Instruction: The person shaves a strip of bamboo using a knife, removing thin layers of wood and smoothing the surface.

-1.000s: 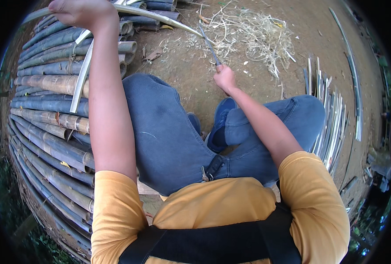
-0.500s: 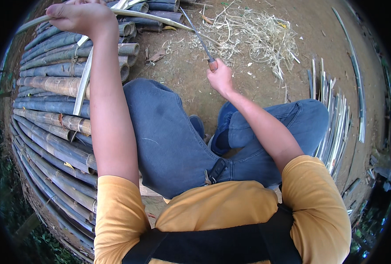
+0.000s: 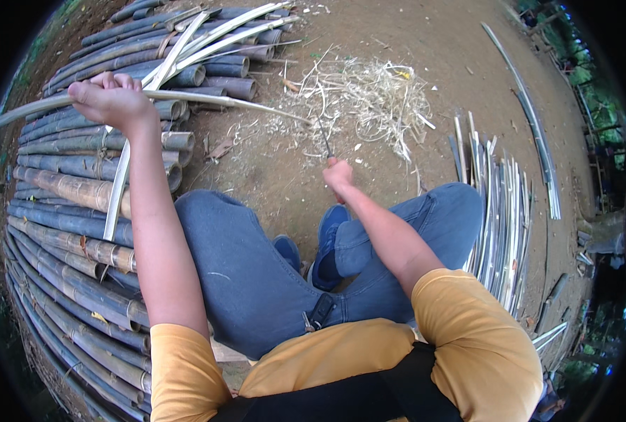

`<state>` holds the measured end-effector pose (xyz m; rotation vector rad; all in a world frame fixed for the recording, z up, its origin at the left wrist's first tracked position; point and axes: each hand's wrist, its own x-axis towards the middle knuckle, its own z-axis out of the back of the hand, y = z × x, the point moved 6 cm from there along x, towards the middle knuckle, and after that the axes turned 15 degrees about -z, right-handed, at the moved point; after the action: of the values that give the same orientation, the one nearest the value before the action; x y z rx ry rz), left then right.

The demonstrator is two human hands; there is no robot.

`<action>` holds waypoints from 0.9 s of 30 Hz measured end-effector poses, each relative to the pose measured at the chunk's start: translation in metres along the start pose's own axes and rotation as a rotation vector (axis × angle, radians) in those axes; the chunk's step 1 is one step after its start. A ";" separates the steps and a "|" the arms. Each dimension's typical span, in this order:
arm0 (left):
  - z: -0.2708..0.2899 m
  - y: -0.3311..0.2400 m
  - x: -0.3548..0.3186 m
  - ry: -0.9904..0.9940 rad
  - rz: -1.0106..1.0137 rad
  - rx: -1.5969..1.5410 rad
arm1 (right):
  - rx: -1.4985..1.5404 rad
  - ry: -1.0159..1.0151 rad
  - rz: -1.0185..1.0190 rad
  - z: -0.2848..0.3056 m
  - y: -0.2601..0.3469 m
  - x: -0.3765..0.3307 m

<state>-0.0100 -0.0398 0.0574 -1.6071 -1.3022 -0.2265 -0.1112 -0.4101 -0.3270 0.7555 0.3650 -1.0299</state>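
My left hand (image 3: 114, 105) is raised at the upper left, its fingers closed round a long pale bamboo strip (image 3: 214, 99). The strip runs from the far left edge, through the hand, to a thin end in front of me. My right hand (image 3: 338, 176), in front of my knees, grips the handle of a narrow-bladed knife (image 3: 325, 138). Its blade points away from me, the tip close to the strip's thin end; whether they touch I cannot tell. Beyond the knife lies a heap of pale curled shavings (image 3: 383, 105) on the ground.
Dark bamboo poles (image 3: 66, 186) are stacked along my left, with several pale split strips (image 3: 221, 35) across them. A bundle of thin strips (image 3: 499, 218) lies by my right knee. Farther right, long slats (image 3: 531, 126) lie on the brown dirt floor (image 3: 425, 35).
The view has tilted and shifted, so more of the far ground shows. My right hand has drawn back toward me, the knife tip now near the strip's end instead of crossing its length.
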 end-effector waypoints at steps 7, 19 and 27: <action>-0.004 -0.005 -0.009 -0.077 -0.005 0.037 | 0.239 -0.020 0.418 0.006 0.046 -0.067; -0.006 -0.004 -0.012 -0.070 0.040 0.063 | 0.172 -0.013 0.262 0.006 0.024 -0.040; -0.012 -0.007 -0.014 -0.072 0.021 0.061 | 0.390 0.068 0.530 0.015 0.057 -0.095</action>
<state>-0.0161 -0.0582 0.0571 -1.5893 -1.3341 -0.1159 -0.1086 -0.3439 -0.2366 1.1646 0.0079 -0.5751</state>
